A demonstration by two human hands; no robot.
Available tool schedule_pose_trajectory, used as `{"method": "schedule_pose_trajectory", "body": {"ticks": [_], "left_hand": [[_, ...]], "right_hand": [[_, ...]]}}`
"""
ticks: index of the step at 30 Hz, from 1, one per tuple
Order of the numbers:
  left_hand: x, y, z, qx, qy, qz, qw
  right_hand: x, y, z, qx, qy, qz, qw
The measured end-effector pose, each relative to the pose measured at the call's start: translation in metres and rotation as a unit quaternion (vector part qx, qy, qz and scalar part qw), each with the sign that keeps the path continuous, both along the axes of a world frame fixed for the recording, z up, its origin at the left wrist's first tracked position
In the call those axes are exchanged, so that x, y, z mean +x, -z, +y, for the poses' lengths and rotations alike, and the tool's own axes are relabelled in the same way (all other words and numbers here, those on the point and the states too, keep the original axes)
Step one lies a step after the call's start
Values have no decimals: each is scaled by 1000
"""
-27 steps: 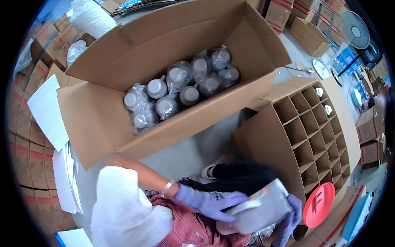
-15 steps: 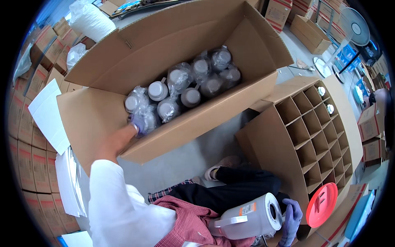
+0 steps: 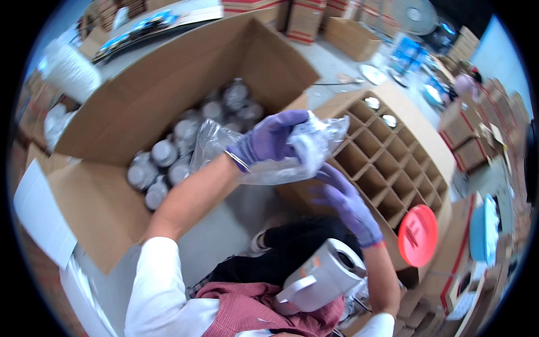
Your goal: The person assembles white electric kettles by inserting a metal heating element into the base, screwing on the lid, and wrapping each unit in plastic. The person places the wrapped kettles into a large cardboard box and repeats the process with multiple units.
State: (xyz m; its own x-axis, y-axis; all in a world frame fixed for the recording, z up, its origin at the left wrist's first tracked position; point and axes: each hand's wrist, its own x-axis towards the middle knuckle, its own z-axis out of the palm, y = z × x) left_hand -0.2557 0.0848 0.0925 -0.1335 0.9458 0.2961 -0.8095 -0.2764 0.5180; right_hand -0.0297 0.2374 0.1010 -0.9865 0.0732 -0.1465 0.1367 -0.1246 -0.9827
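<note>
My left hand point(image 3: 272, 139), in a purple glove, is closed on a crumpled clear plastic bag point(image 3: 275, 173), raised in front of the cartons. Blur hides whether anything is inside the bag. Just below the bag's right end is my right hand point(image 3: 349, 206), also gloved in purple, its fingers apart and nothing seen in them. A whitish jug point(image 3: 316, 279) with a side handle and a round dark opening rests tilted on my lap. Several bagged bottle-like pieces with round pale tops point(image 3: 164, 152) stand in the big open carton point(image 3: 90, 196) at the left.
To the right, a carton with a cardboard divider grid point(image 3: 387, 165) holds two pieces with white tops point(image 3: 389, 121) in its far cells. A red round dish point(image 3: 418, 236) with small dark pieces sits at its near edge. Farther right is a blue basin point(image 3: 480, 230).
My left hand has come up out of the big carton with the plastic bag and moved right. My right hand has left the jug's side and risen toward the bag. The view has shifted right.
</note>
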Motion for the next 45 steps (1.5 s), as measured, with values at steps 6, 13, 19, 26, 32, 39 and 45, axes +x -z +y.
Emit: {"method": "schedule_pose_trajectory", "body": {"ticks": [6,13,19,26,32,39,45], "left_hand": [[52,2,131,11,-47,18,999],[115,47,116,-58,93,394,913],[150,110,164,-227,-190,324,898],[177,59,129,-251,-129,143,949],[172,77,7,-268,3,429,863],[206,35,-110,-172,105,303,931],[208,76,-141,-337,40,528,779]], "right_hand": [[7,25,79,-291,194,43,936],[81,63,190,-449,331,100,824],[80,71,148,-129,314,43,940],[129,123,104,564,307,-117,758],[184,113,55,682,404,-42,608],[274,107,-116,582,411,106,694],[342,170,-175,571,242,101,778]]}}
